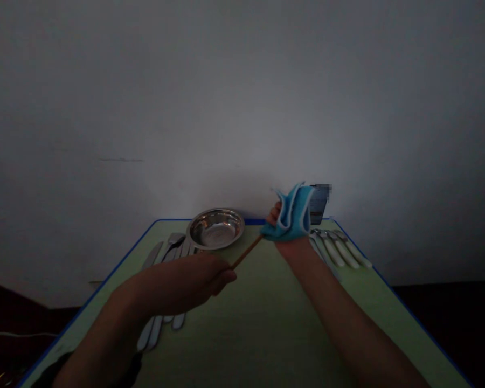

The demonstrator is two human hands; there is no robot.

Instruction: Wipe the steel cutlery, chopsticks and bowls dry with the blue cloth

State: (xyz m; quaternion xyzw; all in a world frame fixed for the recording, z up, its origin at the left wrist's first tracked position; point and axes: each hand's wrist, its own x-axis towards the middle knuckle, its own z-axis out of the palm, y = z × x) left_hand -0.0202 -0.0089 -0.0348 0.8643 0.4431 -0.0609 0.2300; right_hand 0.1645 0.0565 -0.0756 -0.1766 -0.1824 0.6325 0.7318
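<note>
A thin brown wooden stick, like a chopstick (246,254), slants up to the right between my hands over the table. My left hand (210,275) is closed on its lower end. A blue cloth with pale edges (295,215) is bunched in my right hand (274,214), closed around the stick's upper end. The cloth covers that end and most of the right hand. Below and behind my left forearm lie several pieces of metal cutlery (156,328), partly hidden by the arm.
A shiny round metal bowl (217,230) stands at the table's back edge. Several pale-handled utensils (343,250) lie at the right. A dark container (318,207) stands behind the cloth. The green table (258,334) has a blue rim and meets a grey wall (242,97).
</note>
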